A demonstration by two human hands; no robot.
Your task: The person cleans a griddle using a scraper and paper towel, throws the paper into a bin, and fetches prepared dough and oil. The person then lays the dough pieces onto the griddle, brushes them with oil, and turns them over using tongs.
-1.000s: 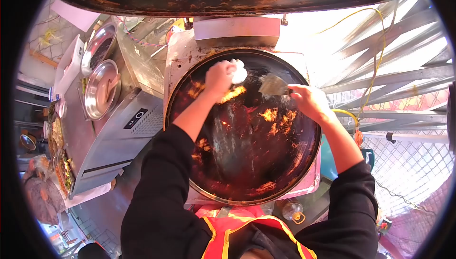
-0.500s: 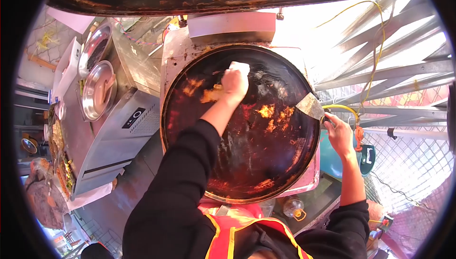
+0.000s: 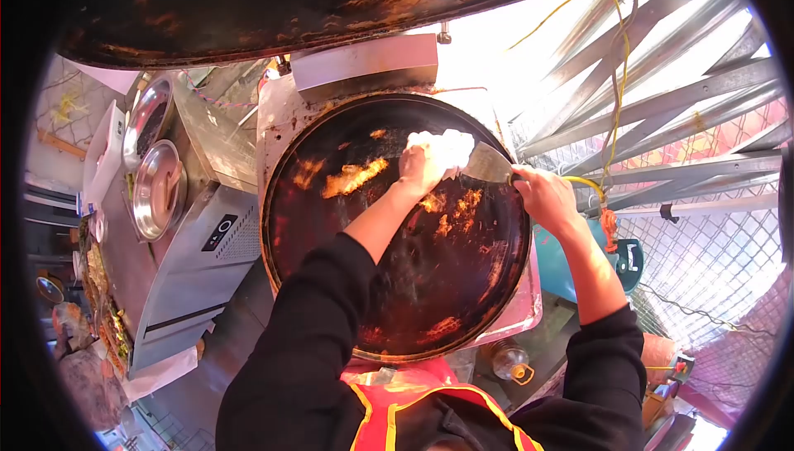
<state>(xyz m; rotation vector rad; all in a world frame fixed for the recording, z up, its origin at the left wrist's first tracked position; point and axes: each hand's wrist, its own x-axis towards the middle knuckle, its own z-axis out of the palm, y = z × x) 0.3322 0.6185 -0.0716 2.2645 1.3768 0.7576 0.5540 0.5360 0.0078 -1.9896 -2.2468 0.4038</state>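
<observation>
overhead, a dark round lid spans the top of the view. below it, the wide black pan fills the middle, marked with rusty patches. a steel desk stands off to the left, and a blue-green tank sits just past the pan's right side.

the left hand is over the upper pan, its grip bunched round a white wad, cloth or paper, i can't tell. the right hand has its grip closed on the handle of a scraper.

half a second ago the scraper was out by the right rim, apart from the wad; now its blade is further in and seems to touch it. so both hands share one spot, probably wad against blade.

the right hand is close to the rim. the pan's left and near parts leave open room.
</observation>
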